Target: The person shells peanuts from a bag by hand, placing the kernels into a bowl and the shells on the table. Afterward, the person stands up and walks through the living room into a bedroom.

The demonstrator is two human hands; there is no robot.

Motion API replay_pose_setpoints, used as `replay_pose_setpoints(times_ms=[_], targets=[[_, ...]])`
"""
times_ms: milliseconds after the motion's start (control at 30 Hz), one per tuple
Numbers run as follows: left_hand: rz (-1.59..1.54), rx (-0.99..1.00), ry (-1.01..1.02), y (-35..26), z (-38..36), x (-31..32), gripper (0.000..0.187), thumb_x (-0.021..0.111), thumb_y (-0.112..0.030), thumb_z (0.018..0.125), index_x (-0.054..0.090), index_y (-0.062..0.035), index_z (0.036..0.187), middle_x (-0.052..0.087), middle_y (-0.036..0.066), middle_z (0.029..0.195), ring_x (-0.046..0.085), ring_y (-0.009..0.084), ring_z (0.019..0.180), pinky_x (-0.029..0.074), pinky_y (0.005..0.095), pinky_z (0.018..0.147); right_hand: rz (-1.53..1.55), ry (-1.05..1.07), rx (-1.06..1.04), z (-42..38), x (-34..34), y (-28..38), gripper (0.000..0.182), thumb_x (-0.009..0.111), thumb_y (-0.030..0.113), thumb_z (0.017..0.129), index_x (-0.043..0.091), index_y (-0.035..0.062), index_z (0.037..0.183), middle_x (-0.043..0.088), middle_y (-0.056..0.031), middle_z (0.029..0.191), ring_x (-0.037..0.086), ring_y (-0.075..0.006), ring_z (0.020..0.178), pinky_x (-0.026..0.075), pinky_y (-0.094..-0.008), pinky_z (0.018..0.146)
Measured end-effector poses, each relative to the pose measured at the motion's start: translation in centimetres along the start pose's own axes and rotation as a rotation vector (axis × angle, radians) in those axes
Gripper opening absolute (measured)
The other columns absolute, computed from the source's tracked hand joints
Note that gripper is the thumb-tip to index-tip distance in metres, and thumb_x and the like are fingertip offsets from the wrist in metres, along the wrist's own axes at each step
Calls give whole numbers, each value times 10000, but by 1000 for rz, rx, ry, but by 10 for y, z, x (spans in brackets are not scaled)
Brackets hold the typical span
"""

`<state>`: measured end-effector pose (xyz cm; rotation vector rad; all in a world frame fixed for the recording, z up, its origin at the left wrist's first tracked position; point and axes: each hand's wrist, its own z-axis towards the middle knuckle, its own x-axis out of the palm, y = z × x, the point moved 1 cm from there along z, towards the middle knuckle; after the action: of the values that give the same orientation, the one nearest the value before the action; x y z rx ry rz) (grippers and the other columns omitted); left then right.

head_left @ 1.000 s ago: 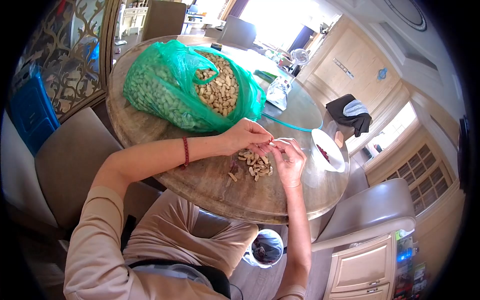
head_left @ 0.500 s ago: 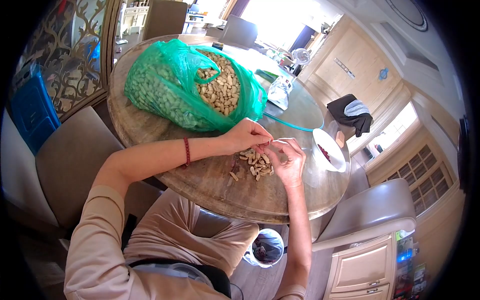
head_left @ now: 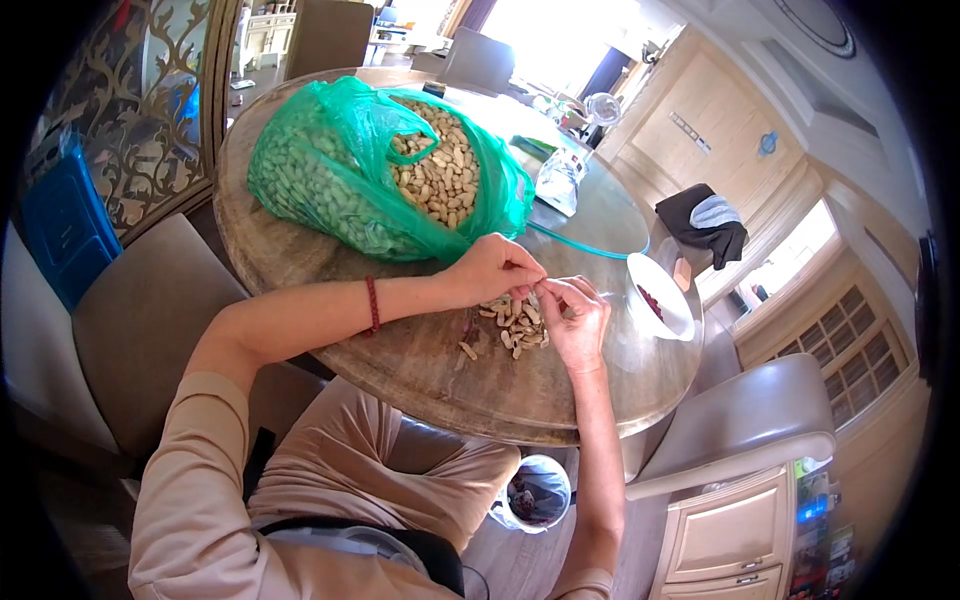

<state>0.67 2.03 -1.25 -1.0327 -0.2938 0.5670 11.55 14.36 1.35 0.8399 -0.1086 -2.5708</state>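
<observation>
Above the round wooden table [head_left: 430, 390], my left hand [head_left: 492, 272] and my right hand [head_left: 575, 315] meet at the fingertips, both pinched closed. Something small, reddish and partly hidden sits between the fingers of my left hand; what my right hand holds is too small to make out. Just beneath them lies a small heap of peanut shells [head_left: 520, 328]. A big green plastic bag [head_left: 330, 180] stands open behind my hands, full of unshelled peanuts [head_left: 440, 175]. To the right of my right hand is a white bowl [head_left: 672, 315] with some red peanuts inside.
A lined waste bin [head_left: 540, 490] with dark scraps stands on the floor below the table edge. Grey-brown chairs [head_left: 745, 425] flank the table on the right and left. A silvery packet [head_left: 562, 182] lies behind the bag, near a thin blue hoop.
The fingertips of my right hand have closed in and come nearer to those of my left hand. Otherwise the scene looks the same.
</observation>
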Motion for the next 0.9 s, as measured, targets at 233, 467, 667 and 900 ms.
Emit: replay_pose_setpoints(times_ms=[233,467,667,900], targets=[[316,202,-33,-6,-4,2,108,620,-47,792,655,36,851,617,80,712,602,101,616,493,226,529,20,3,94,-4,3,-4,83,692,14,681,654,29,753,620,-97,685,595,-197,601,465,-276,501],[51,-2,-59,-4,-2,2,125,607,-68,817,655,41,853,643,101,769,623,122,649,527,234,575,47,-31,53,-3,5,-5,91,664,-18,671,637,31,742,616,-90,677,591,-197,589,469,-283,523],[-299,-173,-13,-6,-2,1,187,596,-105,838,623,53,935,644,118,812,633,148,674,550,264,628,80,-37,102,-3,3,-5,84,648,-22,674,624,35,732,610,-73,661,574,-188,570,463,-281,525],[-15,-134,62,-7,-4,2,161,633,-96,800,636,40,885,641,95,824,614,126,673,524,254,597,-26,-326,163,-2,-11,-30,22,611,9,731,616,19,712,600,-100,664,572,-193,575,460,-306,544]])
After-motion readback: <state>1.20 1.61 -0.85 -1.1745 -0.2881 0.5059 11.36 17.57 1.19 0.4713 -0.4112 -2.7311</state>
